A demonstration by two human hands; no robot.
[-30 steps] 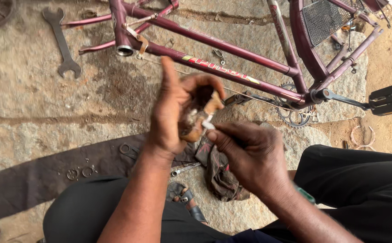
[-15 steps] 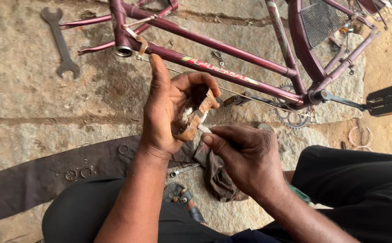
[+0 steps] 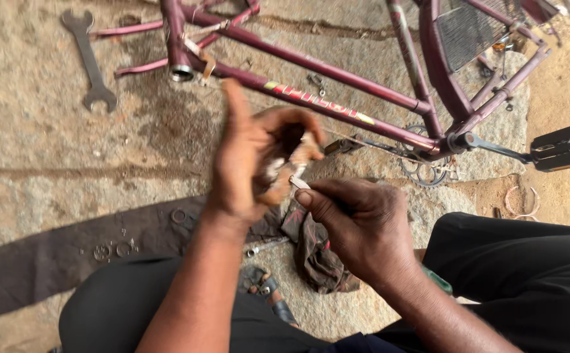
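Compared with a moment ago the left hand has risen slightly and rolled, so its forefinger now points straight up the frame and the small part cupped in its curled fingers is turned more toward the right hand. The left hand is blurred with motion, which suggests the part is being rotated between strokes rather than held steady. The right hand has hardly moved: it stays closed in a pinch around a thin pale sliver, a blade or scraper by the look of it, with its tip touching the lower edge of the part. The part sits at the centre of the frame, above the person's knees; it looks rounded and tan or rust-brown with a pale patch on the near face, but the blur hides its exact shape. A dark greasy rag hangs just below the two hands. On the stone floor a maroon bicycle frame lies across the top of the picture, an open-ended spanner rests at upper left, and a dark strip of rubber at lower left carries a few small rings. A black pedal shows at the right edge.
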